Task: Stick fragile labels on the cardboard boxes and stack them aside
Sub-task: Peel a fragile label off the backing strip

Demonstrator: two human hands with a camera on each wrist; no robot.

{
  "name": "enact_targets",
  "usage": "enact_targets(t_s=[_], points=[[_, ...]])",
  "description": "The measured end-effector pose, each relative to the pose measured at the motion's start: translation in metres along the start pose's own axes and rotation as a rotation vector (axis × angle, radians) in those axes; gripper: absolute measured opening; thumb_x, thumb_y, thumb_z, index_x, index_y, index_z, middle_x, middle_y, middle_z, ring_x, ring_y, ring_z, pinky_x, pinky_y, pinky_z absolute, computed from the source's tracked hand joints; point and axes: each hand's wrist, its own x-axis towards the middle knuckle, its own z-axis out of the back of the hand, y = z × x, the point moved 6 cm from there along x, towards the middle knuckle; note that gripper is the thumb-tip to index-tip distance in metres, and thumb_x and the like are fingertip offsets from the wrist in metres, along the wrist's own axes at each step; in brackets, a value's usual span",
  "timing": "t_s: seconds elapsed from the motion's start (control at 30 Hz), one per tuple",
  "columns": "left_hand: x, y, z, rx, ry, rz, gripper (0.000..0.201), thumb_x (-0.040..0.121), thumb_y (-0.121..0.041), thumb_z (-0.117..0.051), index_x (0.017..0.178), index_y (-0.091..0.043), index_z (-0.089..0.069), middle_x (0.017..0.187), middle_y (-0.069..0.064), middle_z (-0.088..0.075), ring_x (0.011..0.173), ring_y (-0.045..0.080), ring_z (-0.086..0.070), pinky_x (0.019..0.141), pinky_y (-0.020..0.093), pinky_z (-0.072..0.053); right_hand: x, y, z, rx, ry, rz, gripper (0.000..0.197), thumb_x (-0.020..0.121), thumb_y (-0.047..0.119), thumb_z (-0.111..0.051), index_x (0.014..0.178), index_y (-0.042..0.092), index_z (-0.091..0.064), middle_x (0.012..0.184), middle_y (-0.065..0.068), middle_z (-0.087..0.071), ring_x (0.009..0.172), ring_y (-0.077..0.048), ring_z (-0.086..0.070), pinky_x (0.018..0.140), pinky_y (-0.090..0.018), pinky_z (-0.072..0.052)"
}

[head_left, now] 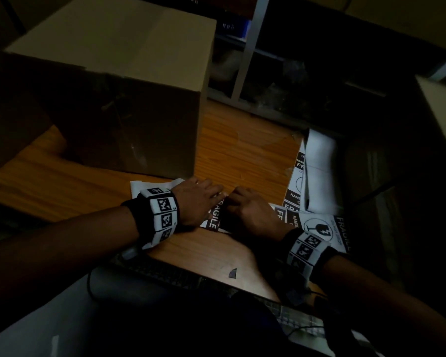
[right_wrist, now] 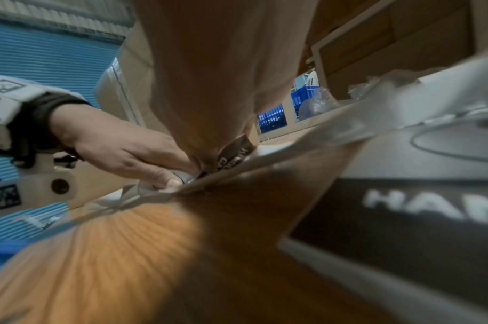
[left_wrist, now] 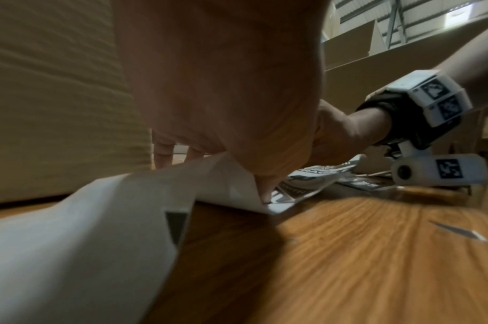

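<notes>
**Peeling a fragile label off its backing**

Both hands work low on the wooden worktop (head_left: 242,150), meeting over one fragile label (head_left: 213,217) that lies just in front of the big cardboard box (head_left: 119,99). The left hand (head_left: 196,202) has its fingers bent down onto the white backing sheet (left_wrist: 84,230), pinning it, with a fingertip (left_wrist: 264,188) at the sheet's edge. The right hand (head_left: 252,215) pinches a dark corner of the label (right_wrist: 231,157) and lifts it, so that hand is closed on the label. More labels (head_left: 325,228) lie in a loose heap to the right, partly under the right wrist.

The label looks like thin, limp paper with a sticky underside. It should weigh almost nothing, curl easily and cling to itself or to fingers if it folds over. The best hold is probably right at a corner or along one short edge, touching as little adhesive as possible, while the other hand keeps the slick backing flat. A slow pull at a low angle seems least likely to tear it.

The box is stiff, closed and bulky; its near side is bare, with no label on it yet. It will likely need both hands at opposite sides to be stacked.
</notes>
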Motion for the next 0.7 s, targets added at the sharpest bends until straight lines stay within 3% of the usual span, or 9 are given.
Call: enact_targets(t_s=[0.07, 0.23, 0.33, 0.4, 0.47, 0.53, 0.63, 0.7], points=[[0.0, 0.0, 0.0, 0.006, 0.006, -0.006, 0.066, 0.102, -0.045, -0.033, 0.156, -0.018, -0.005, 0.163, 0.006, -0.007, 0.144, 0.028, -0.019, 0.113, 0.045, -0.023, -0.003, 0.0, 0.0, 0.001, -0.013, -0.008, 0.038, 0.067, 0.03, -0.084, 0.098, 0.01, -0.074, 0.1, -0.009, -0.069, 0.09, -0.029, -0.06, 0.075, -0.039, -0.048], [0.0, 0.002, 0.0, 0.028, 0.006, -0.024, 0.067, 0.102, -0.048, -0.031, 0.156, -0.019, -0.005, 0.163, 0.006, -0.006, 0.142, 0.028, -0.022, 0.11, 0.045, -0.026, -0.012, 0.002, 0.003, 0.062, -0.082, -0.048, 0.039, 0.08, 0.04, -0.056, 0.098, 0.011, -0.074, 0.099, -0.007, -0.07, 0.094, -0.026, -0.059, 0.081, -0.035, -0.043], [0.0, 0.002, -0.001, 0.017, 0.007, -0.029, 0.067, 0.101, -0.05, -0.031, 0.156, -0.022, -0.005, 0.163, 0.005, -0.007, 0.142, 0.029, -0.022, 0.109, 0.046, -0.026, -0.016, 0.001, 0.005, 0.091, -0.118, -0.061, 0.039, 0.082, 0.04, -0.055, 0.099, 0.011, -0.075, 0.099, -0.006, -0.07, 0.097, -0.022, -0.055, 0.081, -0.034, -0.038], [0.0, 0.001, 0.0, 0.013, -0.002, -0.028, 0.067, 0.101, -0.05, -0.033, 0.156, -0.021, -0.007, 0.163, 0.006, -0.008, 0.142, 0.029, -0.022, 0.109, 0.046, -0.026, -0.018, -0.001, 0.007, 0.132, -0.146, -0.064, 0.036, 0.082, 0.038, -0.057, 0.096, 0.011, -0.076, 0.098, -0.005, -0.07, 0.097, -0.022, -0.054, 0.081, -0.036, -0.043], [0.0, 0.001, 0.001, 0.006, -0.018, -0.022, 0.068, 0.101, -0.049, -0.033, 0.156, -0.019, -0.007, 0.162, 0.006, -0.01, 0.142, 0.029, -0.022, 0.11, 0.046, -0.026, -0.02, -0.002, 0.009, 0.181, -0.183, -0.081, 0.032, 0.084, 0.035, -0.06, 0.099, 0.011, -0.076, 0.103, -0.006, -0.07, 0.101, -0.023, -0.056, 0.082, -0.04, -0.049], [-0.001, 0.0, 0.001, -0.012, -0.028, -0.011, 0.069, 0.101, -0.049, -0.033, 0.156, -0.017, -0.007, 0.162, 0.007, -0.011, 0.142, 0.029, -0.021, 0.11, 0.047, -0.025, -0.023, 0.001, 0.013, 0.217, -0.229, -0.123, 0.035, 0.085, 0.031, -0.062, 0.111, 0.01, -0.073, 0.114, -0.01, -0.068, 0.11, -0.023, -0.054, 0.088, -0.042, -0.05], [-0.003, -0.001, -0.001, -0.026, -0.057, 0.018, 0.069, 0.1, -0.048, -0.036, 0.155, -0.013, -0.014, 0.162, 0.008, -0.013, 0.142, 0.03, -0.02, 0.111, 0.047, -0.022, -0.031, 0.003, 0.024, 0.322, -0.307, -0.24, 0.044, 0.086, 0.027, -0.065, 0.126, 0.01, -0.065, 0.132, -0.013, -0.06, 0.123, -0.022, -0.051, 0.103, -0.035, -0.044], [-0.005, -0.002, -0.001, -0.032, -0.098, 0.045, 0.069, 0.099, -0.048, -0.038, 0.154, -0.011, -0.018, 0.16, 0.01, -0.017, 0.141, 0.031, -0.023, 0.111, 0.048, -0.022, -0.034, -0.001, 0.03, 0.398, -0.349, -0.345, 0.042, 0.085, 0.028, -0.061, 0.122, 0.009, -0.067, 0.129, -0.012, -0.062, 0.119, -0.023, -0.055, 0.099, -0.037, -0.048]])
